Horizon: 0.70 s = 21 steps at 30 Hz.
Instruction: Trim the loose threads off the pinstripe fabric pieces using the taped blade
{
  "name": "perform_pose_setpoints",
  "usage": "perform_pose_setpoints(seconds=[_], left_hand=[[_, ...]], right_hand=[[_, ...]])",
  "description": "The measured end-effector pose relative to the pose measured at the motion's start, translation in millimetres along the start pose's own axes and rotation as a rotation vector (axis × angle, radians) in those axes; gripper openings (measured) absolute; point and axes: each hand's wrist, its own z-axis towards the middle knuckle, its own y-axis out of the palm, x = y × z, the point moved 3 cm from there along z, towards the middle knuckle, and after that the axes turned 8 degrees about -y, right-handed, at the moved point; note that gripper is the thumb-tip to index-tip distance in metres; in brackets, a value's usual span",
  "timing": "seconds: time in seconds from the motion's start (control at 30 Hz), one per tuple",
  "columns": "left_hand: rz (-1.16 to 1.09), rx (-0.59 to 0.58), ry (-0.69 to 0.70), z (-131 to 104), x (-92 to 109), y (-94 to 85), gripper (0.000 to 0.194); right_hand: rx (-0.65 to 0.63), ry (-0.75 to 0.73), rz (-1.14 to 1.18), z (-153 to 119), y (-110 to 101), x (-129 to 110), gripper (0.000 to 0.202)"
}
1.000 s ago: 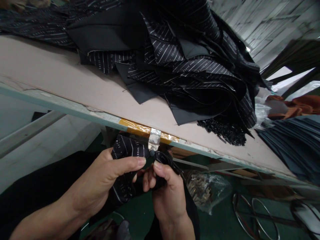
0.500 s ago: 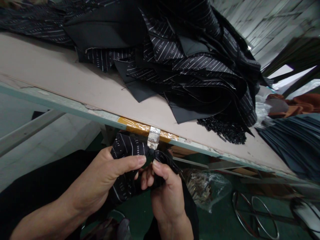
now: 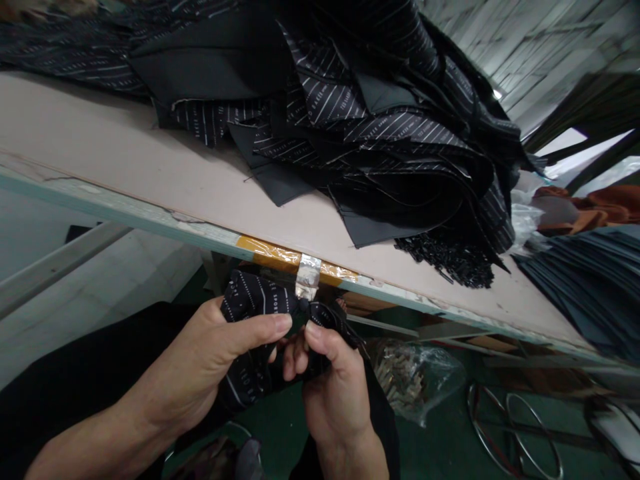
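Note:
A black fabric piece point(image 3: 256, 293) with white stripes and lettering is bunched just below the table edge. My left hand point(image 3: 213, 350) is closed on its left side, thumb stretched along the cloth. With thumb and fingers pinched, my right hand point(image 3: 334, 377) grips the part to the right. Between the hands the cloth narrows to a small dark lump, right under a shiny metal strip point(image 3: 308, 273) that hangs from the edge. Whether the lump touches the strip I cannot tell. Fingers and folds hide the underside of the cloth.
On the pale table point(image 3: 150, 170) lies a large heap of black printed fabric pieces point(image 3: 400, 127), with small black bits point(image 3: 450, 260) beside it. Yellow tape point(image 3: 267, 252) covers part of the edge. Dark stacked pieces point(image 3: 590, 287) lie right; a clear plastic bag point(image 3: 415, 380) sits below.
Hardly anything differs. Both hands keep the same hold on the fabric, which has dropped very slightly in view.

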Motion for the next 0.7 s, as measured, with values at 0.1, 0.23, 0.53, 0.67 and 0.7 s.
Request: perform_pose_setpoints(seconds=[0.1, 0.23, 0.53, 0.67, 0.7], left_hand=[[0.001, -0.009, 0.041, 1.3, -1.6, -0.6, 0.027], [-0.022, -0.010, 0.058, 2.2, -3.6, -0.8, 0.026], [0.001, -0.015, 0.049, 1.2, -5.8, -1.8, 0.027], [0.013, 0.009, 0.075, 3.1, -4.4, -0.5, 0.027], [0.017, 0.024, 0.081, 3.3, -4.6, -0.5, 0.028]], right_hand=[[-0.004, 0.013, -0.002, -0.1, 0.0, -0.6, 0.032], [0.023, 0.015, 0.002, -1.6, 1.3, -2.1, 0.031], [0.027, 0.011, 0.020, -2.4, 1.9, -1.7, 0.030], [0.011, 0.005, 0.017, -2.1, 1.3, -0.6, 0.031], [0.013, 0.003, 0.015, -1.5, 1.4, -0.8, 0.031]])
